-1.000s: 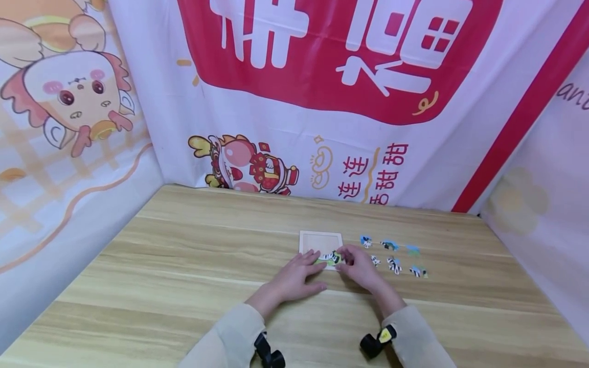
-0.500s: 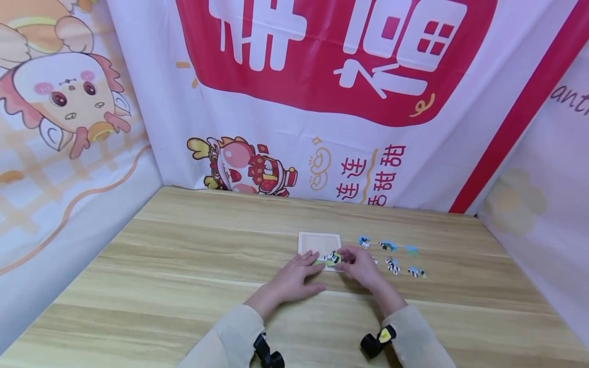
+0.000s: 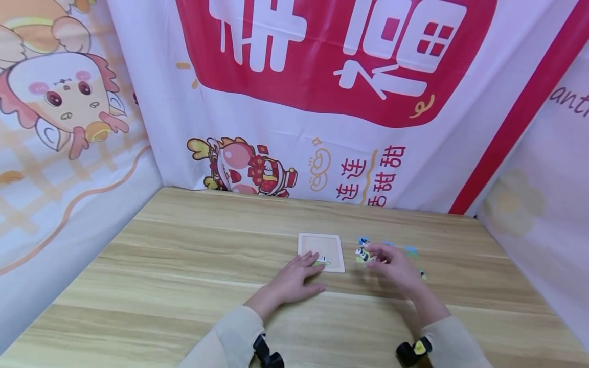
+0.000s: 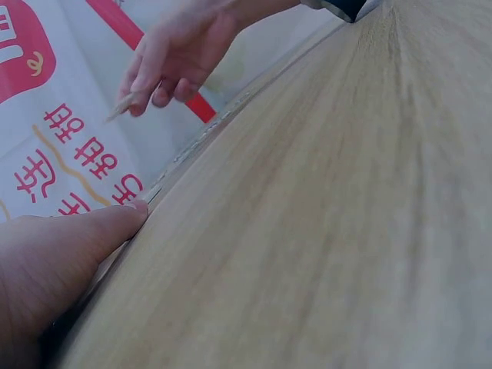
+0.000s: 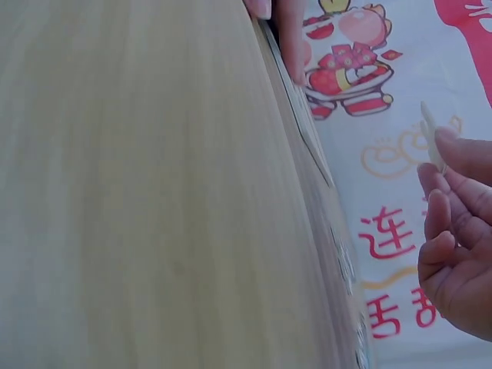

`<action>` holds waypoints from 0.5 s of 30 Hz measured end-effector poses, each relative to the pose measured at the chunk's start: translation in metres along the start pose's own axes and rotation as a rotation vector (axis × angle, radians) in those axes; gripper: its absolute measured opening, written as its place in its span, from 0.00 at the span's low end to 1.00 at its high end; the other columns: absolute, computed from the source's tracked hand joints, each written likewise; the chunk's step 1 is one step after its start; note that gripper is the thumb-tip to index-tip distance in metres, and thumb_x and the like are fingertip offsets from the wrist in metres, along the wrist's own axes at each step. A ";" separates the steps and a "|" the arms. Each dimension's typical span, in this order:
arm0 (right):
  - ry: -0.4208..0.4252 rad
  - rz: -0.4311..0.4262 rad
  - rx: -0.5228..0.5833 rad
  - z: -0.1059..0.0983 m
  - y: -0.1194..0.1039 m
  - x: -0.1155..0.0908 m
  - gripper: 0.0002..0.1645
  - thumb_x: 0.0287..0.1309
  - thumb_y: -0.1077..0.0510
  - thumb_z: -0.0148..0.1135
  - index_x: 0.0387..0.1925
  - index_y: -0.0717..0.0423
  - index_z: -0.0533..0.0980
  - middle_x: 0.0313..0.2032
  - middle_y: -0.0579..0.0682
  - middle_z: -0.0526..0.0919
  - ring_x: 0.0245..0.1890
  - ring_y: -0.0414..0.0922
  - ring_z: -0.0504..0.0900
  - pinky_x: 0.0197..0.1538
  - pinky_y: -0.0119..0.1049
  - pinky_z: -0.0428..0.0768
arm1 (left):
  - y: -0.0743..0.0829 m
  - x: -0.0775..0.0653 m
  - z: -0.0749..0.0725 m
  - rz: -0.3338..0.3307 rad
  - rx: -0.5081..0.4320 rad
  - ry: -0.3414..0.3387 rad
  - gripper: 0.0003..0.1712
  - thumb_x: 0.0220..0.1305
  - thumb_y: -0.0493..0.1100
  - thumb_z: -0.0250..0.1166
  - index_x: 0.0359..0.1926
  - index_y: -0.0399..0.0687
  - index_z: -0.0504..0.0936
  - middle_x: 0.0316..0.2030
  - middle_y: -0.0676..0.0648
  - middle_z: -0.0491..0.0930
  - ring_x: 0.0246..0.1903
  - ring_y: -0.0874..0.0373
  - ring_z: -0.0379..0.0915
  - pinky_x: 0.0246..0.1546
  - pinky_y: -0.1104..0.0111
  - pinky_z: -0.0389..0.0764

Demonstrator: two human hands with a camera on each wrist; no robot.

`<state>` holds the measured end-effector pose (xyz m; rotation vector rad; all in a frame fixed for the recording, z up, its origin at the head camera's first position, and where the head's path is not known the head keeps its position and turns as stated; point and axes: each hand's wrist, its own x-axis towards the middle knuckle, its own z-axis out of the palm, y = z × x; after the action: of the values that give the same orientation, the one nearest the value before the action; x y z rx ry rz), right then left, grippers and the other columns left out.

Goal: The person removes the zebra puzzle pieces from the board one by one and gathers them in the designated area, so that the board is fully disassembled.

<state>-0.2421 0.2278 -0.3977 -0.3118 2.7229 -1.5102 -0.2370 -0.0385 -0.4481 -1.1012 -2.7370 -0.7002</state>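
My left hand (image 3: 294,276) lies with fingers spread over the lower left of a pale square puzzle tray (image 3: 341,255). Its fingertips rest by a green and white puzzle piece (image 3: 323,260) in the tray's lower part, partly hidden by them. Right of the tray, my right hand (image 3: 398,266) pinches a black, white and green puzzle piece (image 3: 362,255) between thumb and fingers. In the right wrist view this puzzle piece (image 5: 431,138) is seen edge-on, raised above the table. The left wrist view shows the right hand (image 4: 181,58) holding it too.
Loose puzzle pieces lie on the wooden table (image 3: 193,245) right of the tray: a blue one (image 3: 363,241), a blue-green one (image 3: 411,251) and a small dark one (image 3: 422,274). My right hand covers others. A printed cloth (image 3: 294,102) hangs behind the table.
My right hand has lifted a puzzle piece out of the tray's lower right and carried it right, above the loose pieces. The left hand has stayed in place.
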 end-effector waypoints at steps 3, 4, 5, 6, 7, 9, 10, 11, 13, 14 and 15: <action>0.011 -0.015 0.003 -0.012 0.000 -0.009 0.20 0.45 0.59 0.64 0.43 0.59 0.74 0.30 0.55 0.73 0.29 0.46 0.68 0.27 0.32 0.71 | 0.000 0.000 0.000 0.001 -0.001 0.006 0.32 0.55 0.60 0.54 0.56 0.48 0.68 0.61 0.43 0.54 0.60 0.50 0.46 0.59 0.57 0.47; 0.015 -0.012 0.008 -0.016 0.001 -0.012 0.20 0.46 0.59 0.63 0.44 0.60 0.74 0.31 0.56 0.73 0.29 0.46 0.68 0.27 0.31 0.71 | 0.000 0.000 0.000 0.000 -0.003 0.008 0.32 0.55 0.60 0.54 0.56 0.48 0.68 0.61 0.43 0.54 0.60 0.50 0.46 0.59 0.58 0.47; 0.018 -0.013 0.022 -0.020 0.001 -0.014 0.20 0.46 0.60 0.63 0.44 0.61 0.73 0.31 0.57 0.72 0.29 0.46 0.68 0.27 0.31 0.71 | 0.000 0.000 0.000 -0.001 -0.003 0.009 0.32 0.55 0.60 0.54 0.56 0.48 0.68 0.61 0.43 0.54 0.60 0.50 0.46 0.59 0.58 0.47; 0.019 -0.018 0.035 -0.024 0.003 -0.017 0.20 0.47 0.61 0.62 0.44 0.63 0.72 0.32 0.58 0.72 0.29 0.46 0.68 0.28 0.31 0.71 | 0.000 0.000 0.000 -0.003 -0.005 0.009 0.32 0.55 0.60 0.54 0.56 0.48 0.68 0.61 0.44 0.54 0.61 0.50 0.46 0.59 0.58 0.46; 0.021 -0.011 0.043 -0.028 0.004 -0.020 0.21 0.47 0.61 0.62 0.45 0.64 0.72 0.33 0.59 0.72 0.30 0.46 0.68 0.28 0.31 0.72 | 0.000 0.000 0.000 -0.004 -0.006 0.009 0.32 0.54 0.60 0.54 0.56 0.48 0.68 0.61 0.44 0.54 0.61 0.50 0.46 0.59 0.58 0.47; 0.028 0.000 0.039 -0.036 0.006 -0.026 0.21 0.48 0.60 0.61 0.45 0.65 0.71 0.35 0.58 0.72 0.30 0.45 0.68 0.29 0.32 0.72 | -0.001 0.000 0.001 -0.007 -0.009 0.008 0.32 0.54 0.60 0.54 0.56 0.48 0.68 0.61 0.44 0.54 0.61 0.50 0.46 0.59 0.58 0.46; 0.033 -0.001 0.035 -0.040 0.008 -0.029 0.22 0.48 0.60 0.61 0.46 0.66 0.71 0.35 0.59 0.72 0.30 0.45 0.68 0.29 0.31 0.72 | -0.001 0.000 0.001 -0.008 -0.011 0.008 0.32 0.54 0.60 0.54 0.56 0.48 0.68 0.61 0.44 0.54 0.61 0.50 0.46 0.59 0.58 0.46; 0.036 -0.001 0.038 -0.044 0.010 -0.032 0.23 0.48 0.60 0.61 0.46 0.67 0.70 0.35 0.58 0.73 0.30 0.44 0.68 0.30 0.32 0.72 | -0.001 0.000 0.001 -0.008 -0.011 0.008 0.32 0.54 0.60 0.54 0.56 0.48 0.68 0.61 0.44 0.54 0.61 0.50 0.46 0.59 0.58 0.46; 0.052 0.005 0.037 -0.051 0.014 -0.038 0.23 0.48 0.60 0.61 0.47 0.68 0.70 0.36 0.58 0.73 0.30 0.43 0.69 0.30 0.31 0.72 | -0.001 0.000 0.001 -0.009 -0.010 0.008 0.32 0.54 0.60 0.54 0.56 0.48 0.68 0.61 0.44 0.54 0.61 0.50 0.46 0.59 0.58 0.47; 0.064 0.005 0.030 -0.055 0.017 -0.041 0.24 0.48 0.60 0.61 0.46 0.69 0.69 0.35 0.56 0.74 0.30 0.42 0.69 0.30 0.31 0.72 | 0.000 0.000 0.001 -0.009 -0.010 0.009 0.32 0.54 0.60 0.54 0.56 0.48 0.68 0.61 0.44 0.54 0.61 0.50 0.46 0.59 0.58 0.46; 0.076 0.005 0.031 -0.059 0.020 -0.044 0.24 0.48 0.61 0.61 0.46 0.70 0.69 0.35 0.55 0.74 0.30 0.41 0.70 0.30 0.30 0.72 | -0.001 0.000 0.001 -0.008 -0.009 0.010 0.32 0.54 0.60 0.54 0.56 0.48 0.69 0.61 0.44 0.54 0.61 0.50 0.46 0.59 0.58 0.47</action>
<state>-0.2091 0.2953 -0.3873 -0.2526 2.7519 -1.5928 -0.2376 -0.0383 -0.4489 -1.0862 -2.7346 -0.7176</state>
